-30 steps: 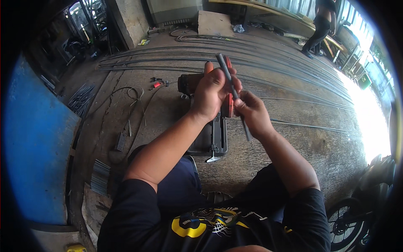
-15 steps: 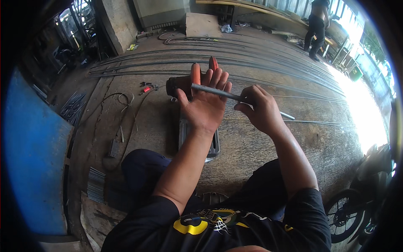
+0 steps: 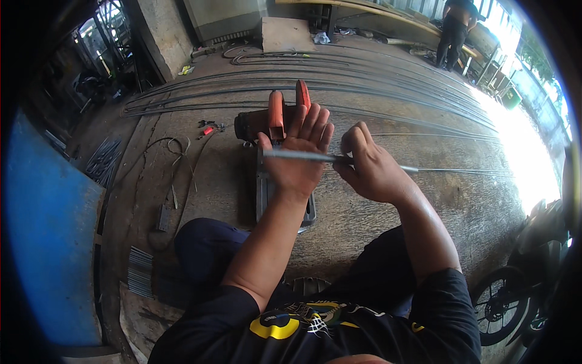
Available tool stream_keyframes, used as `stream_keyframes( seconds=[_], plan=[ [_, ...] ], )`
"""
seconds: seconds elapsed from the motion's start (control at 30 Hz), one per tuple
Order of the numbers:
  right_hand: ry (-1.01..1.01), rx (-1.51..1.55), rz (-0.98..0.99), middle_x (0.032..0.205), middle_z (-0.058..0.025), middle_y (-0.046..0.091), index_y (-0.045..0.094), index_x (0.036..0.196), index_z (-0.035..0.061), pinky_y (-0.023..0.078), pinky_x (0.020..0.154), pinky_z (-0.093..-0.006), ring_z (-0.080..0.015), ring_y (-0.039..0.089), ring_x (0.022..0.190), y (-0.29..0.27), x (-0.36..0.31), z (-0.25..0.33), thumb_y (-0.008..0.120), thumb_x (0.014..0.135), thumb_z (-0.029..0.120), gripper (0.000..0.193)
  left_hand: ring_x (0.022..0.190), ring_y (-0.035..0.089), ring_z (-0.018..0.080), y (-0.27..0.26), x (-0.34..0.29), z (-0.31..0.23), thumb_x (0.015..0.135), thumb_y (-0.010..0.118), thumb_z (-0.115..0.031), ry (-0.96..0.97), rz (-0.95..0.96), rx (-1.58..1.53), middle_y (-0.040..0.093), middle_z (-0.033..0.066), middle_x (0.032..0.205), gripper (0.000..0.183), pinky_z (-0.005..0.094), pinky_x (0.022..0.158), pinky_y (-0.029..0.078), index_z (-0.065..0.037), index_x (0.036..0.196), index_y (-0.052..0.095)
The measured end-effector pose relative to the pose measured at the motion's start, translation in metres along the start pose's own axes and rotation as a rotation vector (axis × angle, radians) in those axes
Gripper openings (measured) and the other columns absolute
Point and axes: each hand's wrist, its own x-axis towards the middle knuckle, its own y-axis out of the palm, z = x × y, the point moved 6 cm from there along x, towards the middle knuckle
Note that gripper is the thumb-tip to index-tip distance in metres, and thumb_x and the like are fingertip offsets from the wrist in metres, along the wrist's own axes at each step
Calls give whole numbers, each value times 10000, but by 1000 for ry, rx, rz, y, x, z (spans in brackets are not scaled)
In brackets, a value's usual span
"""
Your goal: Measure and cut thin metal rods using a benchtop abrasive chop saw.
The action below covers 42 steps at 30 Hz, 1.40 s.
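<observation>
My right hand (image 3: pixel 370 167) is closed around a short grey metal rod (image 3: pixel 309 156), gripping it near its middle. The rod's left part crosses over my left palm and is smeared by motion; its right end sticks out past my right wrist. My left hand (image 3: pixel 296 173) is open, palm up, fingers stretched out; whether the rod touches the palm I cannot tell. Just behind my left hand stands a floor machine with an orange handle (image 3: pixel 276 112) and a grey metal base (image 3: pixel 263 203), which looks like a cut-off saw. My left hand and forearm hide much of it.
Long thin rods (image 3: pixel 230 90) lie across the floor beyond the machine. Short cut rods (image 3: pixel 140 271) form a bundle at the lower left, near a blue panel (image 3: pixel 48 230). A cable (image 3: pixel 203 155) snakes along the left. A motorcycle wheel (image 3: pixel 497 306) is at right; another person (image 3: pixel 453 36) stands far off.
The rod's left end has swung down and left, lower across my left palm. My right hand has shifted slightly left, still gripping it. The left hand stays open.
</observation>
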Motion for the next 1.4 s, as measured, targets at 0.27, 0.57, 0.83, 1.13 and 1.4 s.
stream_keyframes(
  seconds=[0.27,0.57,0.83,1.13,1.4],
  plan=[
    [-25,145,-52,829,-126,580,531,901,25,482,667,-399,-329,613,775,-2,6,3,752,774,127,274,1389,334,352,8,-2,-5,850,339,-780,53,-39,63,415,214,1448,969,478,1154,277,8,1412,395],
    [-39,178,-27,872,-110,652,604,955,16,494,681,-336,-232,641,757,8,9,1,760,770,65,247,1417,280,345,22,-1,-20,849,414,-735,143,23,150,385,206,1466,947,474,1189,215,14,1425,361],
    [42,274,-17,833,-110,648,635,929,14,503,693,-363,-273,644,760,8,9,-2,727,801,104,181,1403,309,343,29,-2,-27,836,415,-755,169,43,196,399,202,1461,978,463,1192,206,23,1426,362],
    [12,238,-14,820,-122,660,663,930,16,503,710,-363,-271,654,777,10,12,-3,694,834,120,145,1396,321,353,35,-4,-23,820,403,-781,158,65,214,405,219,1454,999,467,1192,202,13,1424,366],
    [150,279,93,746,-107,652,672,959,19,498,669,-351,-234,646,688,13,11,-9,609,914,159,160,1385,347,345,40,-6,-20,824,229,-838,155,23,234,447,210,1431,1030,460,1158,243,-13,1414,409]
  ],
)
